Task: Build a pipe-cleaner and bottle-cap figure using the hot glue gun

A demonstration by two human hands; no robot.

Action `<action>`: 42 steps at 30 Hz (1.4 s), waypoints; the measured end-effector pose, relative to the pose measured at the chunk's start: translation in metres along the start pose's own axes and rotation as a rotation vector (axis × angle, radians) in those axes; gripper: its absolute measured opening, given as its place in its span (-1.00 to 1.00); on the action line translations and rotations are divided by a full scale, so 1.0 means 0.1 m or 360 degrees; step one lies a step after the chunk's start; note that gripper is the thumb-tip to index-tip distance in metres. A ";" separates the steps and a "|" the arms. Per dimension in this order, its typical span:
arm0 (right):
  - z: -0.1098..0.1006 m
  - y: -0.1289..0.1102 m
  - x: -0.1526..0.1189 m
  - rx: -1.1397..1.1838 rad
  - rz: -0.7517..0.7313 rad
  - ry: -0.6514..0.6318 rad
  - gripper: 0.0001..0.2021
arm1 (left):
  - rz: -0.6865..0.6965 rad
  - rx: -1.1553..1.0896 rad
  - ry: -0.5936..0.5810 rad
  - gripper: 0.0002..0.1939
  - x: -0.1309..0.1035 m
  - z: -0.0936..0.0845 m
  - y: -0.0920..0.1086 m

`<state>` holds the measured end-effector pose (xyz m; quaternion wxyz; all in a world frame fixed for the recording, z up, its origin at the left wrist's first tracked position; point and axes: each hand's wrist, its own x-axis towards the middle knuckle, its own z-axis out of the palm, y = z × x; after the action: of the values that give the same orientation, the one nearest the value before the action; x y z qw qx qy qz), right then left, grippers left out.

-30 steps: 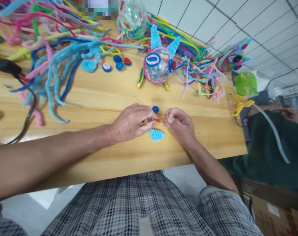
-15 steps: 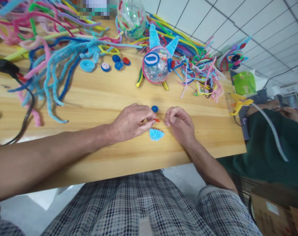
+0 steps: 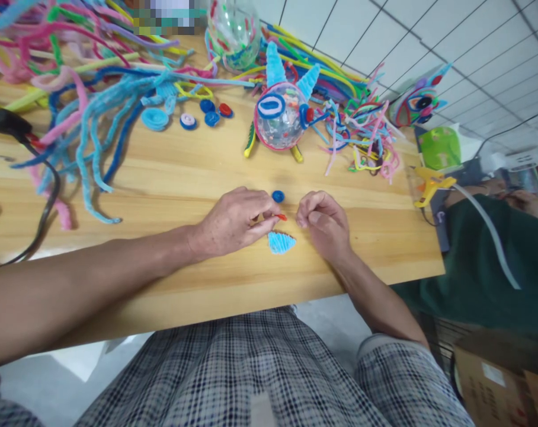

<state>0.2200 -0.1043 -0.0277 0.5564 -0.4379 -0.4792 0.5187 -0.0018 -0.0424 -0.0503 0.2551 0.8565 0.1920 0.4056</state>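
Piece of red [image 3: 282, 217] juts rightward from the left hand [image 3: 237, 220].

hands [image 3: 237, 219]: bare | forearms [image 3: 149, 255]: bare | clothing [image 3: 207, 367]: pale grey plaid, dark crossing lines | front: pale patch [image 3: 262, 409]

Light wooden table [image 3: 184, 172], white tiled wall [image 3: 353, 29] with dark joints, pale grey floor [image 3: 324, 320]

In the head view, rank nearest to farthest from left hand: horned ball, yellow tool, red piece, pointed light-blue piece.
1. Red piece, pinched in left hand.
2. Pointed light-blue piece, nearer the person.
3. Horned ball, beyond hands.
4. Yellow tool, far right.
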 end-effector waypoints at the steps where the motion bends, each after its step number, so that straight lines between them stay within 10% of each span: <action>1: 0.00 0.00 0.00 0.0002 -0.0009 -0.0001 -0.89 | -0.0001 -0.0003 0.0000 -0.95 0.00 0.00 0.00; 27: 0.11 -0.11 -0.02 -0.0467 0.0135 0.0080 -0.83 | -0.0020 -0.0157 -0.0093 -0.85 0.04 -0.03 0.01; 42: 0.15 -0.04 0.03 -0.1261 -0.0553 0.0077 -0.82 | -0.0593 -0.0671 0.0103 -0.94 0.08 0.00 0.06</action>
<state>0.2058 -0.1016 -0.0215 0.4356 -0.5425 -0.6946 0.1828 0.0037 -0.0427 -0.0414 0.4915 0.7211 0.2655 0.4099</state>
